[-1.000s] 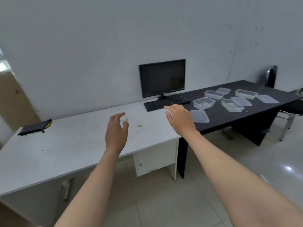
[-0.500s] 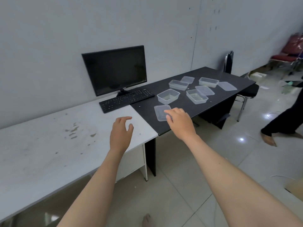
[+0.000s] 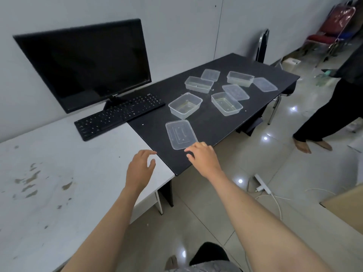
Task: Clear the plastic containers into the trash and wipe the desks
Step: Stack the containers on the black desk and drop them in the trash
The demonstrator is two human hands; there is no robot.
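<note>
Several clear plastic containers and lids lie on the black desk (image 3: 212, 126). The nearest is a flat lid (image 3: 180, 134) by the front edge. Behind it stand an open container (image 3: 185, 105) and another (image 3: 226, 103), with more farther back. My right hand (image 3: 203, 157) hovers just in front of the flat lid, fingers spread, fingertips close to its near corner, holding nothing. Above the corner of the white desk (image 3: 59, 173), my left hand (image 3: 140, 169) is open and empty. The white desk carries brownish stains (image 3: 29, 180).
A black monitor (image 3: 88, 63) and keyboard (image 3: 119, 114) stand across the join of the two desks. Another person (image 3: 334, 103) in dark clothes stands at right. A power strip with cables (image 3: 262, 186) lies on the tiled floor. A cardboard box (image 3: 345, 205) sits at right.
I have come closer to the black desk and the view has swung right. Both hands have reached forward, the right one nearing the flat lid.
</note>
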